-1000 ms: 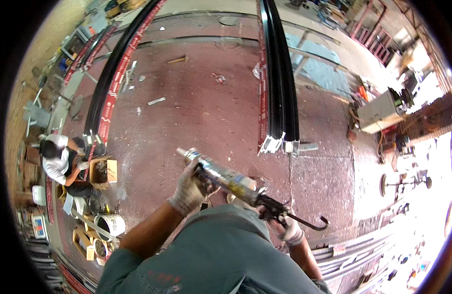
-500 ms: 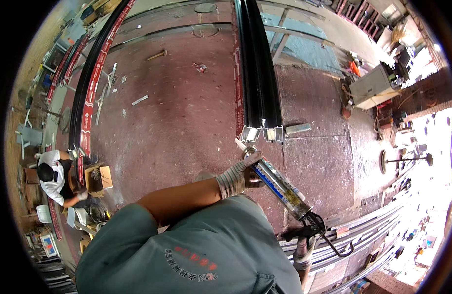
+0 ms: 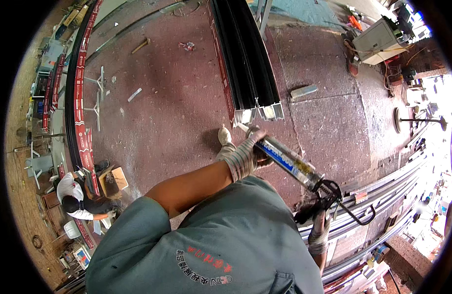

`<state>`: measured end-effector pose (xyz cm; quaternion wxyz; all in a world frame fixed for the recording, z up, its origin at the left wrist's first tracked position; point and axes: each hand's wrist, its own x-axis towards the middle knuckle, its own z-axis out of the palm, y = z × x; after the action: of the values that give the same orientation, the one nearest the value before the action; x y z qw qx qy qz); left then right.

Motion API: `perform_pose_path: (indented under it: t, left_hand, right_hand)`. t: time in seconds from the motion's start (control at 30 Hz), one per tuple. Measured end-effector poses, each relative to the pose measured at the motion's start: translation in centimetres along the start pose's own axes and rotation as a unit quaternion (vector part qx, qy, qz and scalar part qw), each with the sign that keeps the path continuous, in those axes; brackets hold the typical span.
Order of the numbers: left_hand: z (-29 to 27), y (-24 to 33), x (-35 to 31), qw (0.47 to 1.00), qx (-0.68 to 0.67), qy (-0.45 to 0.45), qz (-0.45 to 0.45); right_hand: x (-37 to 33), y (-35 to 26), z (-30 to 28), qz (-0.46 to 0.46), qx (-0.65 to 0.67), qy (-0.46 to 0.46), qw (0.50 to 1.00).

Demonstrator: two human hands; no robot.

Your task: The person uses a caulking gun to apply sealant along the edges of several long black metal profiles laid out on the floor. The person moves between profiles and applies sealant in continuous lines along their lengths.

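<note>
A caulking gun (image 3: 289, 159) with a clear and blue sealant tube slants across in front of my body. My left hand (image 3: 244, 156), in a striped knit glove, is wrapped round the tube's front end. The pale nozzle (image 3: 242, 127) points at the cut end of a black aluminium profile (image 3: 246, 54); whether it touches cannot be made out. Two profiles lie side by side, their open ends showing pale filling inside. At the gun's rear, my right hand (image 3: 319, 229), also gloved, grips the black handle; its fingers are partly hidden.
A small pale block (image 3: 303, 91) lies right of the profiles. On the red floor are a hammer (image 3: 140, 45) and scraps. At left, a co-worker (image 3: 76, 193) crouches beside a cardboard box (image 3: 119, 179). Long metal bars (image 3: 373, 196) lie at right; a grey cabinet (image 3: 378, 41) stands far right.
The profile ends and the nozzle now appear nearer to each other. My view has shifted, and the gun and both hands sit slightly farther right. My shoe now shows beside my left hand.
</note>
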<state>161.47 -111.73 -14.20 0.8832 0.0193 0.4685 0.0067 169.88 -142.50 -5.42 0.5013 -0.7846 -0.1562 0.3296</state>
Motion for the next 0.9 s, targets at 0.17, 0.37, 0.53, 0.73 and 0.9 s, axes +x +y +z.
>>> perform_pose_path:
  t: [0.17, 0.37, 0.53, 0.73, 0.9]
  left_hand:
    - [-1.0, 0.7, 1.8, 0.999, -0.032, -0.033, 0.023]
    - [-0.7, 1.4, 1.0, 0.997, -0.048, -0.046, 0.042]
    - [0.0, 1.7, 0.2, 0.994, -0.070, -0.057, 0.055]
    - [0.1, 1.8, -0.1, 0.996, -0.043, -0.058, 0.054]
    - [0.1, 1.7, -0.2, 0.996, -0.038, -0.062, 0.056]
  right_hand:
    - [2.6, -4.3, 1.8, 0.041, 0.090, -0.036, 0.994]
    - [3.4, -5.7, 1.9, 0.038, 0.022, -0.018, 0.999]
    - [3.7, -4.1, 1.8, -0.002, 0.014, 0.006, 1.000]
    - [3.3, -6.2, 1.7, 0.045, 0.047, -0.068, 0.996]
    - [3.3, -5.9, 1.7, 0.048, 0.067, -0.053, 0.995]
